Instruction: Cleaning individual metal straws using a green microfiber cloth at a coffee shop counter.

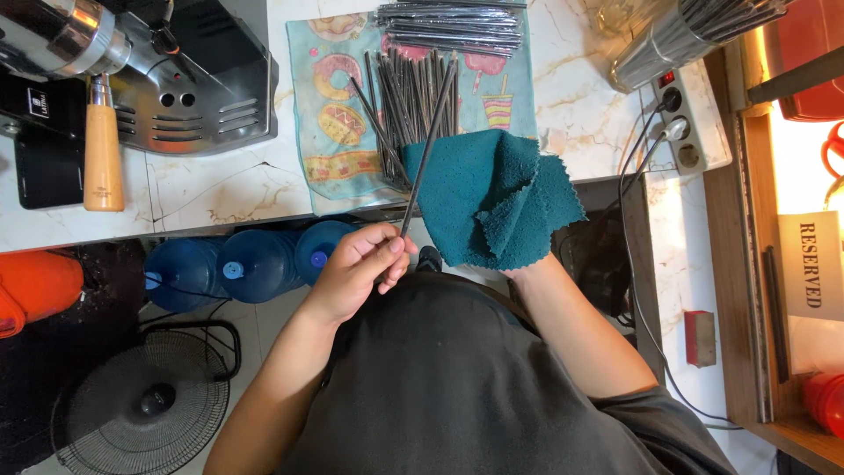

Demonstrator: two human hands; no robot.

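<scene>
- Head view: your left hand (360, 264) pinches the near end of one dark metal straw (428, 145), fingers closed on it; the straw slants up over the printed towel (325, 114).
- Your right hand is hidden under the teal cloth (492, 198); grip cannot be told. Cloth overlaps the towel's near right corner.
- Loose straws (409, 105) lie on the towel; wrapped straw bundle (448, 26) at its far edge.

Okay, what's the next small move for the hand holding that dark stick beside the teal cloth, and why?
Probably draw the dark stick down through the teal cloth. The left hand pinches its lower end, its shaft lies against the cloth draped over the right hand, and more sticks lie on the patterned towel.
</scene>
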